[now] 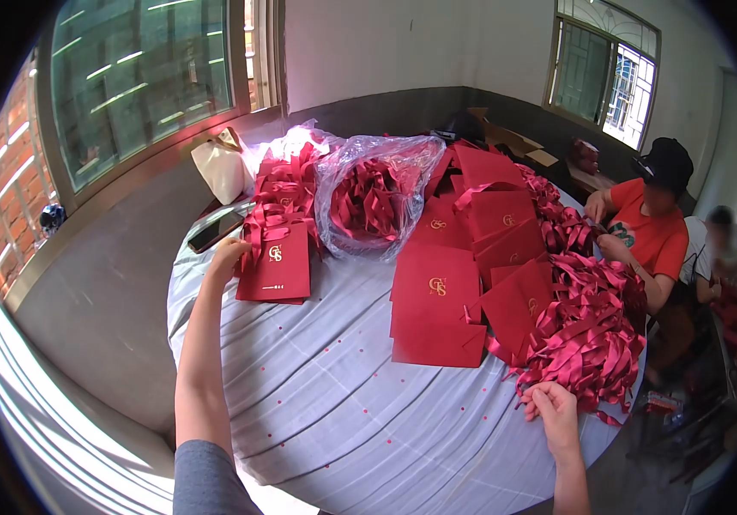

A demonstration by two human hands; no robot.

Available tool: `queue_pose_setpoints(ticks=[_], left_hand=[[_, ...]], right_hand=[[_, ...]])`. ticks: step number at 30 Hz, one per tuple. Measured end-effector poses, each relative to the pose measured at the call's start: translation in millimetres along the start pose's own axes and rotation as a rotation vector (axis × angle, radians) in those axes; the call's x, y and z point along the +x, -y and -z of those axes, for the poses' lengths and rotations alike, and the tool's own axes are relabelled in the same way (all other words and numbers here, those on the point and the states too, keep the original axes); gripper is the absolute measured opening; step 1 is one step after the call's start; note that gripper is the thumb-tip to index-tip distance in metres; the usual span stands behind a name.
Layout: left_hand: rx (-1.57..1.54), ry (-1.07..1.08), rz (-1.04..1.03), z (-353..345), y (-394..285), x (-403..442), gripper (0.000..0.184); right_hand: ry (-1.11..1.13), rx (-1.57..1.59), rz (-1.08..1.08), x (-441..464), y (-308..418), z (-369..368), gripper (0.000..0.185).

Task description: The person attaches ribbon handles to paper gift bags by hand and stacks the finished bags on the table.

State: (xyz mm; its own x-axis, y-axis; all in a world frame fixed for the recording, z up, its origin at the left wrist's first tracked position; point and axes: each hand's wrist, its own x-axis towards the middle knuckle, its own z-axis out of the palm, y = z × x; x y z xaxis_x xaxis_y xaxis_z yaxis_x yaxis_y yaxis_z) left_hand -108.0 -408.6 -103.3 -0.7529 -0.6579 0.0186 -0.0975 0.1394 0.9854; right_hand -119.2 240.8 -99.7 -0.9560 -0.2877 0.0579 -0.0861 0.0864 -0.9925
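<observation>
My left hand (229, 256) is closed at the left edge of a red bag (274, 273) with gold lettering, where a red ribbon (253, 236) hangs; exactly what its fingers hold is hidden. At the lower right, my right hand (550, 405) has its fingers bent together at the front edge of a big heap of red ribbons (592, 343). Whether a ribbon end is between those fingers is too small to tell. Flat red bags (437, 287) lie overlapping in the middle, left of the heap.
A clear plastic bag (377, 202) of red ribbons stands at the back of the cloth-covered table (343, 412). A phone (216, 232) and a cream bag (218, 172) are at the left. A person in a red shirt (656, 232) sits at the right; others are behind.
</observation>
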Motion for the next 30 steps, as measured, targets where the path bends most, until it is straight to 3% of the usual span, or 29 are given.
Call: queue_pose_setpoints(ticks=[2, 9, 11, 21, 23, 25, 30], left_hand=[[-0.003, 0.091, 0.022, 4, 1, 4, 0.009], [-0.176, 0.071, -0.027, -3, -10, -5, 0.01], [-0.137, 0.102, -0.142, 2, -6, 1, 0.013], [-0.233, -0.027, -0.308, -4, -31, -20, 0.018], [-0.125, -0.045, -0.431, -8, -38, -22, 0.018], [-0.149, -0.022, -0.42, -15, -45, -29, 0.02], [0.183, -0.154, -0.652, -27, -63, -45, 0.028]], right_hand=[[0.002, -0.004, 0.004, 1, 1, 0, 0.016], [-0.001, -0.012, -0.002, 2, 0, -1, 0.015], [0.001, -0.016, -0.005, 2, 1, -1, 0.015], [-0.014, -0.043, -0.018, 3, 2, -3, 0.014], [-0.012, -0.05, -0.02, 3, 2, -3, 0.014], [-0.006, -0.05, -0.02, 3, 1, -2, 0.014], [-0.007, -0.048, -0.019, 4, -2, -1, 0.014]])
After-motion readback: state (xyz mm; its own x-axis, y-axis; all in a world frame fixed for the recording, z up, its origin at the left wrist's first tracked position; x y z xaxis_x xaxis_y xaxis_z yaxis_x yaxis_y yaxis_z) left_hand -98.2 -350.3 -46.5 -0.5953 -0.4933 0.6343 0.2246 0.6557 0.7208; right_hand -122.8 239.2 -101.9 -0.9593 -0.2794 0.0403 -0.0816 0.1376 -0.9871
